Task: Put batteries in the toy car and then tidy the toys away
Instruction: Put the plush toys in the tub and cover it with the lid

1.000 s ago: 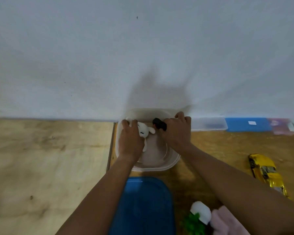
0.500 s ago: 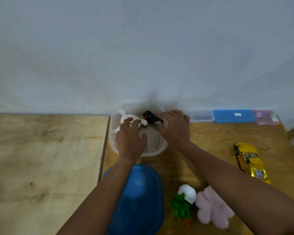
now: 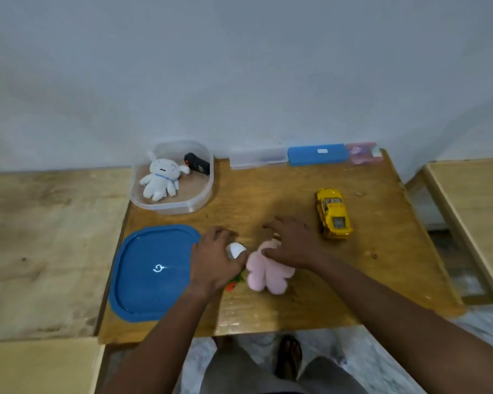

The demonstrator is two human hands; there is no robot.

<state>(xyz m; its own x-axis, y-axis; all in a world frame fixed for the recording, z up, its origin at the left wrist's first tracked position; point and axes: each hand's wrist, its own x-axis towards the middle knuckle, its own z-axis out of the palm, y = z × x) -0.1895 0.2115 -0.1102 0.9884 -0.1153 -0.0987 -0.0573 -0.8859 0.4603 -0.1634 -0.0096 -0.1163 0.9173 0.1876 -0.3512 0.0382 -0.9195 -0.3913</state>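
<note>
A clear plastic tub (image 3: 202, 200) stands at the table's back left. Inside it lie a white plush dog (image 3: 161, 179) and a black remote (image 3: 197, 164). The tub's blue lid (image 3: 151, 271) lies flat in front of it. My left hand (image 3: 214, 260) is closed over a small white, green and orange toy (image 3: 235, 250) beside the lid. My right hand (image 3: 292, 243) rests on top of a pink plush (image 3: 265, 273), fingers spread and touching it. The yellow toy car (image 3: 333, 213) sits on its wheels to the right of my right hand, apart from it.
Three flat cases line the back edge by the wall: a clear case (image 3: 258, 158), a blue case (image 3: 318, 154) and a pink case (image 3: 363, 152). Lighter wooden tables (image 3: 40, 237) adjoin on the left and on the right (image 3: 473, 200). My legs show below the near edge.
Both hands have left the tub, with the white plush and the remote now lying inside it, and come down to the small toy and the pink plush. The camera tilted down.
</note>
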